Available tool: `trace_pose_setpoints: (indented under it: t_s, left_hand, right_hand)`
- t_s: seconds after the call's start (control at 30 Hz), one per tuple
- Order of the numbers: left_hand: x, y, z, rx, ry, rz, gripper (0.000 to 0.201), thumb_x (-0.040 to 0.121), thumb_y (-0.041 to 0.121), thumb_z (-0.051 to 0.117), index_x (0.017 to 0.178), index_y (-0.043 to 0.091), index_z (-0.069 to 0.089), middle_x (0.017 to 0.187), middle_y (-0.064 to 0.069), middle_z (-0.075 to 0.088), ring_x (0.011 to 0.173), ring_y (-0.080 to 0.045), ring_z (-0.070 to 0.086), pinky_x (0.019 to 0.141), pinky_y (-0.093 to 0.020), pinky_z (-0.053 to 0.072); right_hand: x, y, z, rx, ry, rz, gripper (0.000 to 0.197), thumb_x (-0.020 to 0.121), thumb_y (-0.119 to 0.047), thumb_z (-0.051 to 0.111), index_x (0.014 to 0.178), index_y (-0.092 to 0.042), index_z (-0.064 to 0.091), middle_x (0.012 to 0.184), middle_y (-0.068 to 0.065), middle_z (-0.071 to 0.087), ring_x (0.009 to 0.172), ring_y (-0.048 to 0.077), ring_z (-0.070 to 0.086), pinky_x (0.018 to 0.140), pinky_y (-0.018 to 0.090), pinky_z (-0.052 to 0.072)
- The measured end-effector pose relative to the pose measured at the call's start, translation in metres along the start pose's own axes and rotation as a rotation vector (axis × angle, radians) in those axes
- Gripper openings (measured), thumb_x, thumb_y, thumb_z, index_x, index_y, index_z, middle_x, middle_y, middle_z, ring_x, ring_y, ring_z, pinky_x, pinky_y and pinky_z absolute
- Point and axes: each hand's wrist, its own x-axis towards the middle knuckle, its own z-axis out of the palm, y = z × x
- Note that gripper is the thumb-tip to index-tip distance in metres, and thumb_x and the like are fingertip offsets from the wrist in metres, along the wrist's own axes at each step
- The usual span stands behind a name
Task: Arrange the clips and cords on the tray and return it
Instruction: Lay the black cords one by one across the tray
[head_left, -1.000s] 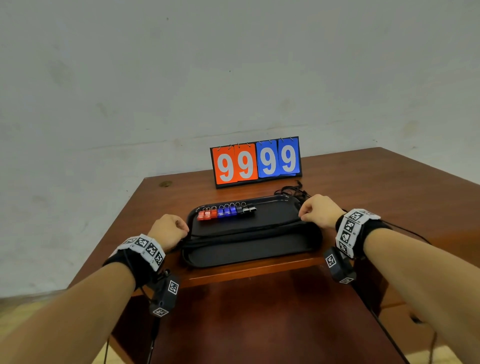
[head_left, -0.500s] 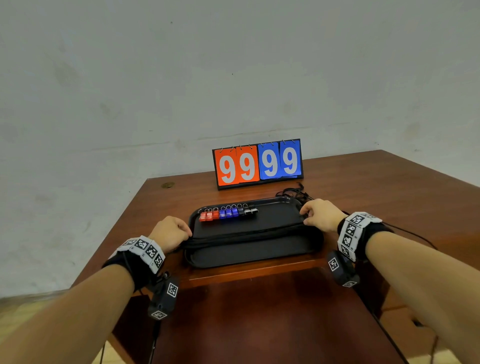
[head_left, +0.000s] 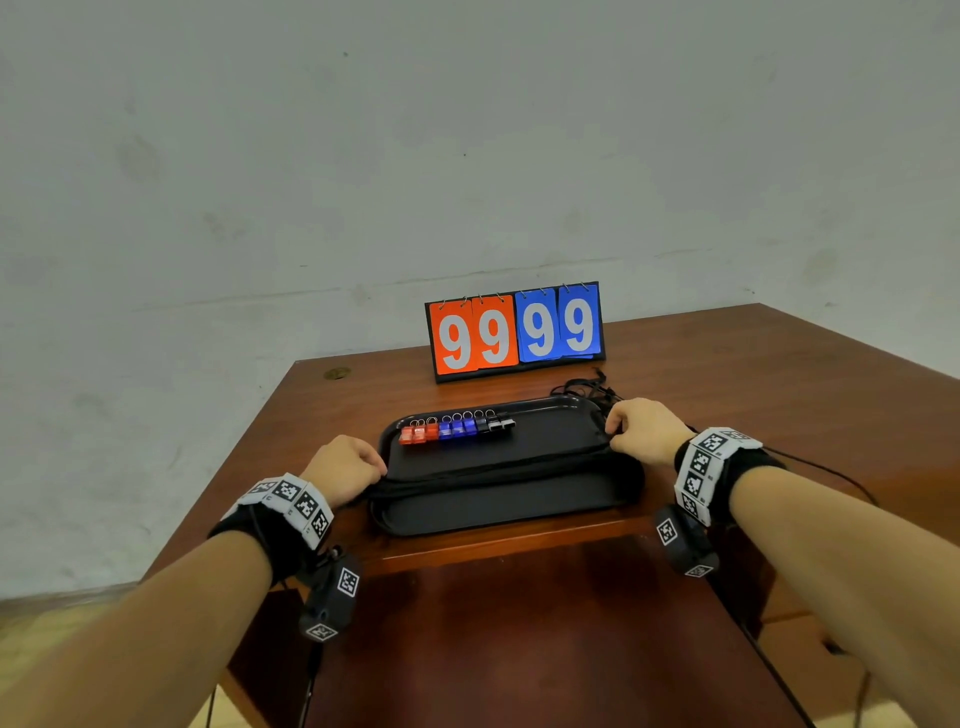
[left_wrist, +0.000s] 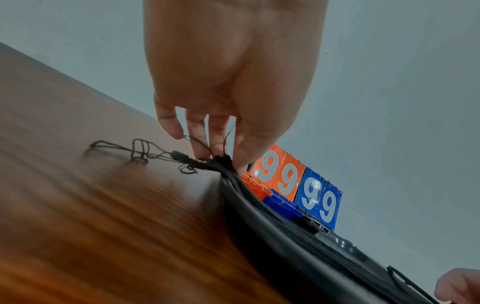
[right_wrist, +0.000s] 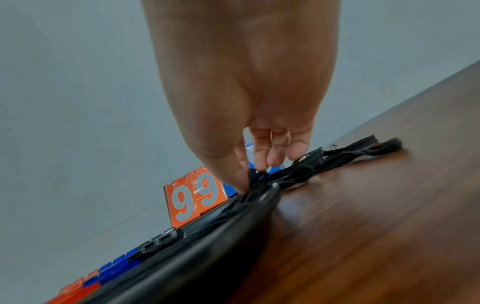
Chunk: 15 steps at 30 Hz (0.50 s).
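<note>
A black tray (head_left: 509, 506) lies on the brown table (head_left: 363, 395). Along its far left part runs a row of red, blue and black clips (head_left: 454, 430). A bundle of black cords (head_left: 488, 475) stretches across the tray's middle from rim to rim. My left hand (head_left: 345, 467) pinches the cords' left end (left_wrist: 221, 161) at the tray's left rim, and loose cord loops (left_wrist: 140, 151) trail onto the table. My right hand (head_left: 641, 428) pinches the right end (right_wrist: 255, 178) at the right rim, with cord ends (right_wrist: 363, 148) lying beyond it on the wood.
A flip scoreboard (head_left: 514, 330) reading 99 in orange and 99 in blue stands behind the tray. A tangle of cord (head_left: 587, 387) lies between it and the tray's right corner. The table's front edge (head_left: 493, 545) is just under the tray; a grey wall rises behind.
The view has shifted slightly. My right hand has moved a little along the tray's right rim while keeping the cord bundle; my left hand stays at the left rim.
</note>
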Motion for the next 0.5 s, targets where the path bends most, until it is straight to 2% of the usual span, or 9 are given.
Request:
trace_pose_setpoints:
  t_s: [0.07, 0.13, 0.27, 0.33, 0.4, 0.5]
  left_hand:
    - [0.002, -0.001, 0.0, 0.003, -0.001, 0.0, 0.016, 0.085, 0.011, 0.065, 0.082, 0.023, 0.075, 0.09, 0.002, 0.072, 0.086, -0.015, 0.067, 0.078, -0.028, 0.051]
    - [0.002, 0.0, 0.0, 0.013, -0.005, 0.016, 0.01, 0.084, 0.018, 0.072, 0.092, 0.022, 0.072, 0.096, 0.002, 0.07, 0.093, -0.017, 0.066, 0.083, -0.03, 0.052]
    - [0.004, 0.005, 0.001, 0.085, -0.105, 0.085, 0.034, 0.079, 0.035, 0.079, 0.109, 0.028, 0.066, 0.111, 0.007, 0.063, 0.107, -0.014, 0.059, 0.099, -0.036, 0.046]
    - [0.005, 0.005, 0.002, 0.146, -0.148, 0.088, 0.036, 0.075, 0.041, 0.081, 0.106, 0.038, 0.063, 0.11, 0.012, 0.061, 0.109, -0.015, 0.058, 0.104, -0.045, 0.043]
    - [0.005, 0.004, 0.003, 0.204, -0.171, 0.085, 0.036, 0.07, 0.043, 0.081, 0.099, 0.045, 0.06, 0.105, 0.018, 0.061, 0.108, -0.016, 0.058, 0.104, -0.051, 0.042]
    - [0.004, 0.004, 0.004, 0.27, -0.156, 0.087, 0.032, 0.07, 0.04, 0.082, 0.093, 0.047, 0.061, 0.102, 0.022, 0.063, 0.109, -0.013, 0.059, 0.104, -0.052, 0.04]
  right_hand:
    - [0.002, 0.001, 0.001, -0.012, -0.005, -0.027, 0.014, 0.083, -0.019, 0.068, 0.093, -0.027, 0.063, 0.1, -0.004, 0.049, 0.095, 0.02, 0.056, 0.08, 0.026, 0.044]
    - [0.003, -0.001, 0.001, -0.01, -0.019, -0.079, 0.018, 0.085, -0.023, 0.069, 0.101, -0.028, 0.063, 0.104, -0.006, 0.05, 0.102, 0.02, 0.055, 0.085, 0.027, 0.044]
    - [0.0, -0.008, 0.0, 0.004, -0.173, -0.137, 0.048, 0.088, -0.033, 0.069, 0.133, -0.024, 0.056, 0.132, -0.004, 0.055, 0.121, 0.016, 0.053, 0.1, 0.026, 0.04]
    - [0.0, -0.009, 0.0, -0.042, -0.242, -0.138, 0.055, 0.087, -0.034, 0.07, 0.139, -0.024, 0.052, 0.141, -0.004, 0.052, 0.127, 0.016, 0.049, 0.105, 0.028, 0.037]
    - [-0.001, -0.01, 0.0, -0.093, -0.26, -0.134, 0.058, 0.086, -0.032, 0.072, 0.14, -0.024, 0.052, 0.142, -0.003, 0.051, 0.129, 0.016, 0.049, 0.107, 0.028, 0.036]
    - [-0.002, -0.011, -0.001, -0.148, -0.24, -0.151, 0.056, 0.085, -0.029, 0.073, 0.137, -0.021, 0.056, 0.137, -0.004, 0.055, 0.127, 0.016, 0.05, 0.104, 0.027, 0.037]
